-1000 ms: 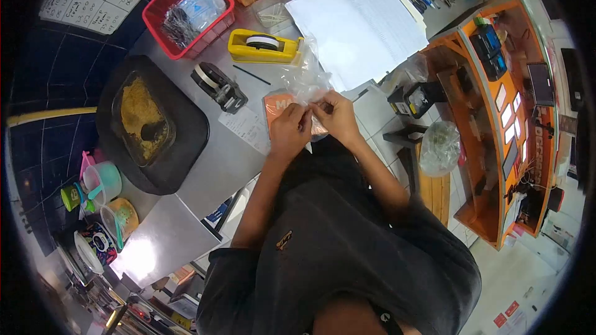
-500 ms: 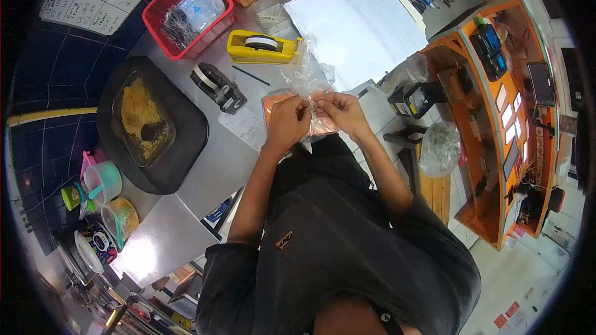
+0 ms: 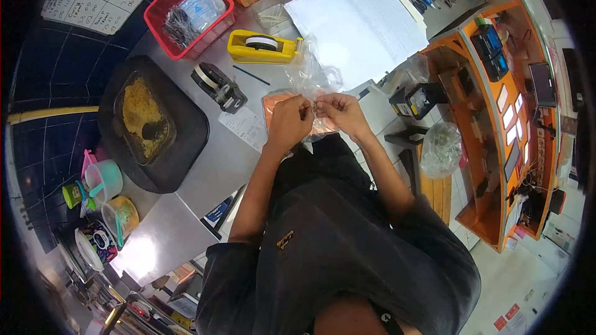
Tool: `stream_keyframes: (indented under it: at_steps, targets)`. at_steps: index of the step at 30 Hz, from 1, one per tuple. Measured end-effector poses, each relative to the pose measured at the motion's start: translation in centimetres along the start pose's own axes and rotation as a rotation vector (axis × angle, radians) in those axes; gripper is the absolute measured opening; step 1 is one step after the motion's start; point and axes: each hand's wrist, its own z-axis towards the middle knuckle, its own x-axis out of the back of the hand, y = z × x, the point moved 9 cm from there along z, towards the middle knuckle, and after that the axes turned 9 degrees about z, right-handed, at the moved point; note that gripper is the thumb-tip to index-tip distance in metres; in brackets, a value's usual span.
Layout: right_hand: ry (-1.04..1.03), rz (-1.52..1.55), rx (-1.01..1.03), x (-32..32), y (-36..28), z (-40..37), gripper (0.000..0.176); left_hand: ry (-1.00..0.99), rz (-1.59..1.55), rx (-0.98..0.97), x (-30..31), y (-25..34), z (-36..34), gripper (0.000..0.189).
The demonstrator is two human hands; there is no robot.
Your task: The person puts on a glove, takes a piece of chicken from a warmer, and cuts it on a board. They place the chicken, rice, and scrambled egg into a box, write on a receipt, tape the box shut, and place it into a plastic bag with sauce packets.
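A clear plastic bag (image 3: 307, 74) has its gathered neck between my two hands. Inside or beneath it lies a flat orange-and-white packet (image 3: 273, 100), partly covered by my fingers. My left hand (image 3: 289, 123) is closed, pinching at the bag's neck from the left. From the right, my right hand (image 3: 343, 115) pinches the same spot with thumb and forefinger. Whether a thin tie sits between the fingertips is too small to make out. A printed receipt (image 3: 241, 127) lies just left of my left hand.
A yellow tape dispenser (image 3: 264, 47), a black tape dispenser (image 3: 218, 89) and a dark thin stick (image 3: 251, 75) lie ahead. Papers (image 3: 354, 31) spread behind the bag. A red basket (image 3: 186, 15) stands farther back; a black tray (image 3: 180, 149) holding brown crumbs sits left.
Both hands stay at the bag's neck with slight finger movement. The loose top of the bag has shifted a little to the right.
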Motion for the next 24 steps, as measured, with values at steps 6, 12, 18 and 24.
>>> stream_keyframes:
  at_steps: [6,12,18,24]
  targets:
    - [-0.010,-0.080,-0.017,0.7,1.3,0.6,0.017,-0.033,-0.059,0.009,-0.6,0.1,-0.3,0.008]
    - [0.026,-0.157,-0.103,1.3,1.5,0.5,0.020,0.062,0.015,-0.150,-0.9,0.0,-0.9,0.007]
    - [0.012,-0.192,0.033,0.7,1.6,0.3,0.020,0.114,0.082,-0.241,-0.8,0.5,-1.8,0.009]
    - [0.053,-0.620,0.120,-0.2,-0.5,-0.5,0.020,0.138,0.290,-0.338,-1.1,1.4,-2.5,0.010]
